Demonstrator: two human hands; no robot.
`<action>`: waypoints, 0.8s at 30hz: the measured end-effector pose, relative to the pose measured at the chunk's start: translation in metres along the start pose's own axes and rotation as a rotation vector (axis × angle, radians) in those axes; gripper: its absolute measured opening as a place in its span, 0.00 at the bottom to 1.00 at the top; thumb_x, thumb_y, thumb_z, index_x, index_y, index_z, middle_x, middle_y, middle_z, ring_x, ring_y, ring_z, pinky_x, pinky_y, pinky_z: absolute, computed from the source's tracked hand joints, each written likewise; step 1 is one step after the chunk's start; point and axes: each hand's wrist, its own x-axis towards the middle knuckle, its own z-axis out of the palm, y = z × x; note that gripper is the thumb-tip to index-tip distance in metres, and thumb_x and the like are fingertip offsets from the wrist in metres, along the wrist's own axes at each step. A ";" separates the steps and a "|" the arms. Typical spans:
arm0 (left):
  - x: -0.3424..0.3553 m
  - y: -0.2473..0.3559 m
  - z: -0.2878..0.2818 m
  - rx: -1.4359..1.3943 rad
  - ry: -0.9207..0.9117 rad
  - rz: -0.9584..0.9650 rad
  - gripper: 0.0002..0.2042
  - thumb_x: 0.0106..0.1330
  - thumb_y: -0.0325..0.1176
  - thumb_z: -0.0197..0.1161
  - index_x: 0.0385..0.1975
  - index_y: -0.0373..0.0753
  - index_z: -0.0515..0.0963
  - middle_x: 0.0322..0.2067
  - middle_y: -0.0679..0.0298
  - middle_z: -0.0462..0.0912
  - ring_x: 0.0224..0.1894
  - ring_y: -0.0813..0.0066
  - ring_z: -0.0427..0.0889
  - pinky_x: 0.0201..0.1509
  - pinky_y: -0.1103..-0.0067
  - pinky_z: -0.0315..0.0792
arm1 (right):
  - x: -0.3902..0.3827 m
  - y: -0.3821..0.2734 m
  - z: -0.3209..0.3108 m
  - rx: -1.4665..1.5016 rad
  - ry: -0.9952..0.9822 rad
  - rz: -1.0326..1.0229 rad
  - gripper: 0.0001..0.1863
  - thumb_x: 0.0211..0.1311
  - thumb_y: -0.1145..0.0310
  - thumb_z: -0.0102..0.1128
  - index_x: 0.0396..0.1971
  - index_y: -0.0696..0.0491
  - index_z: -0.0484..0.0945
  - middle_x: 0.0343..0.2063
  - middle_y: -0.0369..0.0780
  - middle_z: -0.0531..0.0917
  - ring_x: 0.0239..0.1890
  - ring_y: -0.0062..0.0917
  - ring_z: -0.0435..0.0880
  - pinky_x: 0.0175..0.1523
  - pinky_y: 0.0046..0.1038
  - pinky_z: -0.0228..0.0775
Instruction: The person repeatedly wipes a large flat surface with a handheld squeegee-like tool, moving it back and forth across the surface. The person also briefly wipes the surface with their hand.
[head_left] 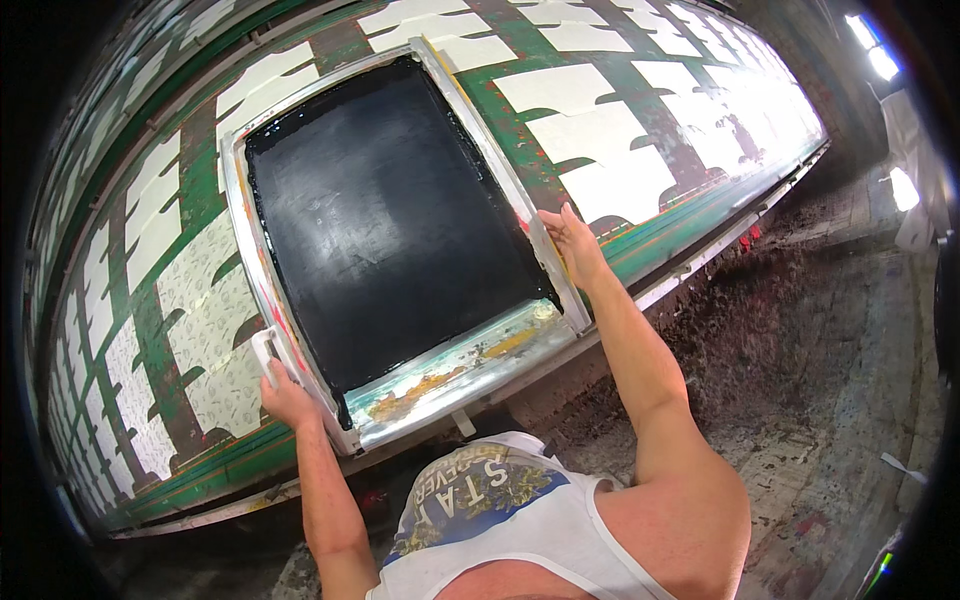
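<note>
A large screen printing frame (500, 190) with metal sides lies on a long green table in front of me. Its mesh (370, 220) is glossy black, and the near end bar (460, 365) is smeared with ochre and green. My left hand (287, 398) is closed around a white handle (264, 350) on the frame's left side, near the close corner. On the opposite side my right hand (576, 248) is against the frame's outer edge, its fingers stretched out and apart. Part of that hand's contact with the frame is hidden.
Rows of white cut fabric pieces (590, 130) lie along the green table (640, 250). Left of the frame, some pieces (205, 345) bear a small grey pattern. A metal rail (690, 270) runs along the table's near edge. The floor (800, 400) beside it is stained dark.
</note>
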 end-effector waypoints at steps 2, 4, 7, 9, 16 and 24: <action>-0.006 0.002 0.007 0.019 0.015 0.006 0.21 0.83 0.46 0.65 0.43 0.29 0.86 0.36 0.57 0.90 0.37 0.70 0.84 0.45 0.68 0.78 | 0.003 -0.003 -0.008 -0.019 0.003 0.027 0.43 0.87 0.36 0.45 0.71 0.65 0.78 0.62 0.47 0.87 0.62 0.30 0.83 0.71 0.37 0.71; -0.011 0.004 0.014 0.016 0.022 0.014 0.22 0.83 0.47 0.65 0.42 0.28 0.86 0.37 0.56 0.91 0.37 0.69 0.85 0.45 0.67 0.79 | 0.006 -0.007 -0.017 -0.020 -0.018 0.033 0.43 0.87 0.35 0.45 0.71 0.65 0.78 0.64 0.47 0.86 0.63 0.31 0.83 0.72 0.37 0.71; -0.019 0.005 0.020 0.136 0.036 0.038 0.23 0.83 0.49 0.65 0.41 0.28 0.86 0.35 0.57 0.90 0.36 0.69 0.85 0.44 0.66 0.79 | 0.005 -0.017 -0.030 -0.023 -0.055 0.023 0.43 0.87 0.36 0.46 0.72 0.65 0.77 0.65 0.48 0.85 0.65 0.33 0.82 0.74 0.38 0.70; -0.021 0.006 0.023 0.095 0.053 0.034 0.24 0.83 0.50 0.65 0.41 0.28 0.86 0.35 0.56 0.90 0.36 0.69 0.85 0.44 0.66 0.79 | 0.001 -0.026 -0.038 -0.075 -0.019 0.018 0.43 0.87 0.36 0.47 0.73 0.66 0.76 0.66 0.48 0.85 0.66 0.34 0.82 0.74 0.38 0.71; -0.014 -0.003 0.022 0.221 0.040 0.041 0.27 0.83 0.53 0.63 0.42 0.28 0.87 0.35 0.55 0.90 0.36 0.66 0.86 0.45 0.66 0.79 | -0.024 -0.066 -0.097 -0.626 0.137 -0.001 0.30 0.74 0.45 0.73 0.54 0.61 0.89 0.43 0.43 0.93 0.46 0.29 0.90 0.52 0.36 0.82; -0.015 -0.011 0.026 0.261 0.037 0.030 0.28 0.84 0.55 0.61 0.44 0.28 0.86 0.36 0.54 0.89 0.39 0.63 0.87 0.48 0.64 0.79 | -0.064 -0.082 -0.183 -1.375 0.491 0.011 0.25 0.64 0.45 0.81 0.37 0.55 0.92 0.34 0.49 0.92 0.41 0.41 0.93 0.51 0.41 0.83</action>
